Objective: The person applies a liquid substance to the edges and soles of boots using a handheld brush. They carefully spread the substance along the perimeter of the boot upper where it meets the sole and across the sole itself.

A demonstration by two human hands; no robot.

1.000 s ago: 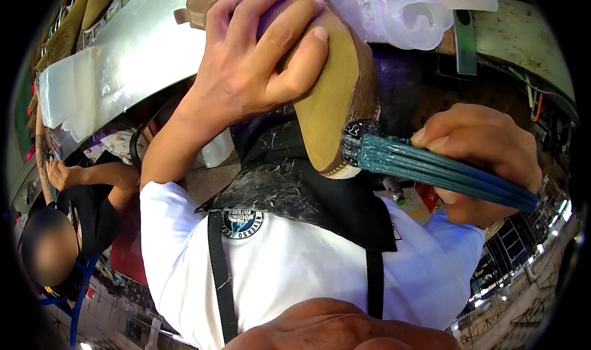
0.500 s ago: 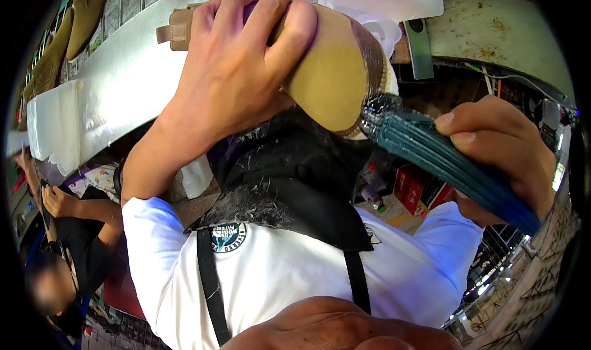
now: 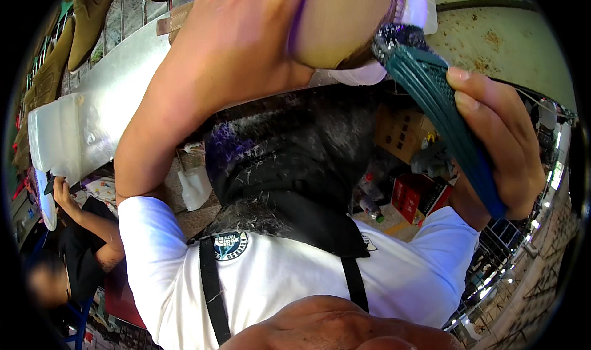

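My left hand [image 3: 234,39] is wrapped over a brown leather boot [image 3: 346,19], gripping it near the top of the view. The boot's broad tan face is toward me, and its pull tab [image 3: 162,26] sticks out beyond my wrist side. In my right hand [image 3: 502,125] is a brush with a long ribbed teal handle [image 3: 434,95]. Its dark, wet-looking bristles [image 3: 397,39] touch the boot's lower right edge, close to a line of pale stitching. My left fingertips are partly cut off by the frame's top.
A shiny metal bench [image 3: 132,73] with a translucent plastic tub [image 3: 55,138] lies behind. Brown boots [image 3: 89,21] hang on a rack at far left. A person [image 3: 89,245] works at left. Below are a white bottle [image 3: 196,189] and red box [image 3: 411,197]; a greenish metal surface [image 3: 480,45] is at right.
The boot and my left hand have risen toward the top edge and look larger. The brush has gone up with them, its handle now steeper, its bristles still on the boot's edge.
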